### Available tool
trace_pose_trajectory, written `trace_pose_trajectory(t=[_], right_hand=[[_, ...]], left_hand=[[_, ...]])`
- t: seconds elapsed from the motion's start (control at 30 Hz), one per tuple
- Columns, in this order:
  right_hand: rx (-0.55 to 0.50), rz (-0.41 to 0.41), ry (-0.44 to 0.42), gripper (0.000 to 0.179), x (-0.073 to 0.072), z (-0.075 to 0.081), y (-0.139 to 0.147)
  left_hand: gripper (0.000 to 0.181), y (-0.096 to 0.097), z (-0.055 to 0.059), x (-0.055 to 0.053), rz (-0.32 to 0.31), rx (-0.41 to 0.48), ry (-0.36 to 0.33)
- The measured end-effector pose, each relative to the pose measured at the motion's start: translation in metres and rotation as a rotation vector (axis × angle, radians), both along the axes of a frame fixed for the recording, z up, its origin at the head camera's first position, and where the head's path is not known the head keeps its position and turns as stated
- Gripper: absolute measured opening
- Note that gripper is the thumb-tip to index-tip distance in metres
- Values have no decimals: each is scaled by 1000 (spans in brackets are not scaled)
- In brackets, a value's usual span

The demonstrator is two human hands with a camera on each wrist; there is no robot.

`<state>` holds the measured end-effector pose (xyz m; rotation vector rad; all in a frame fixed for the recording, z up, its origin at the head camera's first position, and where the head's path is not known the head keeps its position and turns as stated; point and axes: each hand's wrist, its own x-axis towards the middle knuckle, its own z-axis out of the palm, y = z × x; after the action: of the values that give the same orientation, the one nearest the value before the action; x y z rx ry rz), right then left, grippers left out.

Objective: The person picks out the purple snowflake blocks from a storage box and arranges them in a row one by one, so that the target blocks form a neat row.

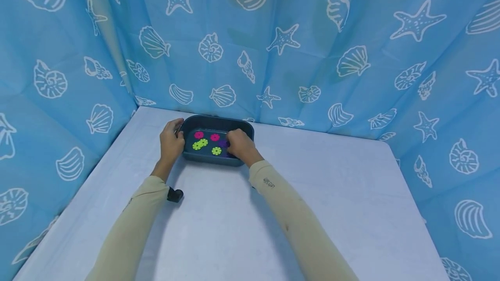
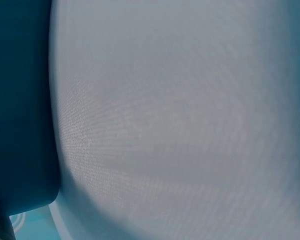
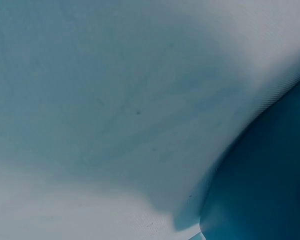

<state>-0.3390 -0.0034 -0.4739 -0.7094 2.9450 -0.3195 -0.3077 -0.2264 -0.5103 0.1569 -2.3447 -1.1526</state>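
Observation:
A dark blue-grey plastic tub (image 1: 211,158) stands near the table's back edge. Inside it lie two pink notched discs (image 1: 215,137), several yellow-green ones (image 1: 216,151) and a purple one (image 1: 223,143). My left hand (image 1: 172,140) holds the tub's left end by its rim. Reaching in over the right end, my right hand (image 1: 240,144) has its fingers bent down beside the purple disc; the fingertips are hidden, so any grasp cannot be made out. Both wrist views show mainly the tub's outer wall (image 2: 20,100) (image 3: 265,175) and white cloth.
The table has a white cloth (image 1: 332,177) over it. A blue curtain (image 1: 250,34) with white shells and starfish hangs directly behind the tub and along both sides. A small black device (image 1: 174,194) sticks out at the left wrist.

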Motion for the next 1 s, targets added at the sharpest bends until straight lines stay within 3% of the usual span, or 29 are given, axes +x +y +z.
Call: trace_pose_trajectory(t=[0.1, 0.2, 0.4, 0.5, 0.67, 0.8, 1.0], right_hand=[[-8, 9, 8, 25, -1, 0, 1], [-41, 15, 17, 28, -2, 1, 3], [-173, 12, 41, 38, -6, 3, 8], [-256, -5, 45, 40, -6, 4, 11], [-487, -19, 60, 39, -4, 2, 18], [-691, 52, 110, 37, -3, 1, 27], [-795, 113, 190, 35, -10, 3, 52]], left_hand=[[41, -8, -17, -11, -6, -48, 36], [41, -10, -24, -16, -6, -71, 55], [41, 4, 13, 6, -29, 22, 24], [41, 6, 19, 10, -34, 26, 17], [40, 5, 19, 10, -30, 19, 9], [41, 6, 17, 10, -25, 29, 13], [41, 2, 7, 6, -36, 25, 23]])
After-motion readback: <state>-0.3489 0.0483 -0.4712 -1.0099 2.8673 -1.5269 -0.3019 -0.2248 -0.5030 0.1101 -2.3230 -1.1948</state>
